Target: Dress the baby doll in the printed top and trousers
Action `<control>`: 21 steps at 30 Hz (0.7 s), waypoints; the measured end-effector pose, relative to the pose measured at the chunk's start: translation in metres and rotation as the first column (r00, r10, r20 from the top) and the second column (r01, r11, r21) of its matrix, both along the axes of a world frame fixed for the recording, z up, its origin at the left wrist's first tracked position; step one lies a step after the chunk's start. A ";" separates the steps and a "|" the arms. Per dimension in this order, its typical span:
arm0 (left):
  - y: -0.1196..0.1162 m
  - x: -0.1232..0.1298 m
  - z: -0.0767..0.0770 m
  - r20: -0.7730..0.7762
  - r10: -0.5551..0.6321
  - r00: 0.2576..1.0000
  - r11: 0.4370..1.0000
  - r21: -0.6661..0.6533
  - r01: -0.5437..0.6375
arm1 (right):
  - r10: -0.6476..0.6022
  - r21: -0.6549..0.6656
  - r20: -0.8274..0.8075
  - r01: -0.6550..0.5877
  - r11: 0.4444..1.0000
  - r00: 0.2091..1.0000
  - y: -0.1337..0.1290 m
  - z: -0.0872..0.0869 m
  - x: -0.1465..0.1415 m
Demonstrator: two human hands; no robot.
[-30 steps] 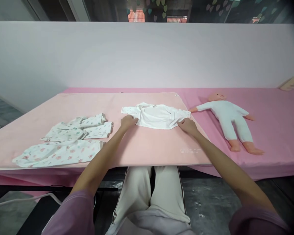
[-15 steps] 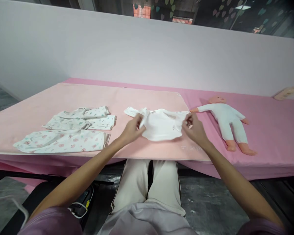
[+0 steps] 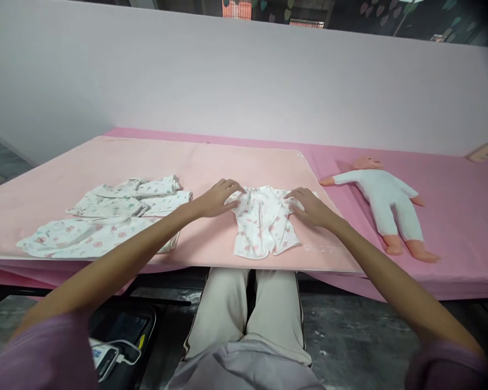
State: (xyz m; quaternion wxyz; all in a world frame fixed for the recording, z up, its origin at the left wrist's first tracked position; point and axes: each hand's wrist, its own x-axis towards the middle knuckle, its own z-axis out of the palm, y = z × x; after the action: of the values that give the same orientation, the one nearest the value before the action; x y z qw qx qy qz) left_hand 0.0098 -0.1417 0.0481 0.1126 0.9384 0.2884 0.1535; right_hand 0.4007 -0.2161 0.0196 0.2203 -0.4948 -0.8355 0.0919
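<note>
A small white baby shirt with a pink print lies on the peach mat straight in front of me, its neck label toward the wall. My left hand rests at the shirt's left sleeve, fingers stretched out and apart. On the other side my right hand touches the right sleeve, its fingers also spread. Both sleeves are partly covered by my hands. To the left lie printed baby clothes, laid out in folds. A baby doll in a white suit lies on its back at the right.
A pink sheet covers the table beneath the mat. At the far right, by the white wall, lies a pale bottle-like object. Below the table's left front edge are a black chair and a device with a white cable.
The shirt, held up with its plain white side showing, now lies flat with the printed side up. My fingers have loosened from a pinch and spread on the sleeves.
</note>
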 end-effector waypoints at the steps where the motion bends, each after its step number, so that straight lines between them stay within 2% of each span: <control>1: 0.018 0.012 -0.002 -0.030 0.003 1.000 0.999 -0.040 -0.004 | 0.019 0.016 0.035 -0.019 1.000 0.999 0.020 -0.001 -0.004; 5: 0.073 0.052 -0.010 -0.207 -0.046 0.977 0.962 -0.273 -0.012 | 0.076 -0.021 0.183 -0.073 0.997 0.980 0.088 -0.007 -0.019; 8: 0.100 0.065 -0.017 -0.295 -0.080 0.952 0.964 -0.268 -0.002 | 0.146 -0.104 0.236 -0.125 0.987 0.961 0.116 -0.011 -0.023; 11: 0.119 0.067 -0.018 -0.324 -0.093 0.941 0.976 -0.218 0.021 | 0.216 -0.148 0.211 -0.188 0.971 0.953 0.127 -0.009 -0.025; 13: 0.126 0.065 -0.014 -0.301 -0.109 0.947 0.959 -0.281 0.021 | 0.229 -0.201 0.162 -0.195 0.960 0.960 0.131 -0.003 -0.025; 17: 0.129 0.063 0.005 -0.197 -0.051 0.979 0.869 -0.492 -0.054 | 0.113 -0.408 -0.040 -0.120 0.905 0.993 0.133 0.017 -0.024; 21: 0.122 0.064 0.024 0.026 0.036 0.999 0.781 -0.625 -0.012 | 0.010 -0.418 -0.258 -0.121 0.901 0.966 0.130 0.040 -0.024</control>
State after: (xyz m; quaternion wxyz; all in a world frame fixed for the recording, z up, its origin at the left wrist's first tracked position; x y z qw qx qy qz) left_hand 0.0734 -0.0200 0.0716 0.4201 0.8415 0.3327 0.0682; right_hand 0.3768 -0.0866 0.0595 0.2059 -0.4872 -0.7764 0.3427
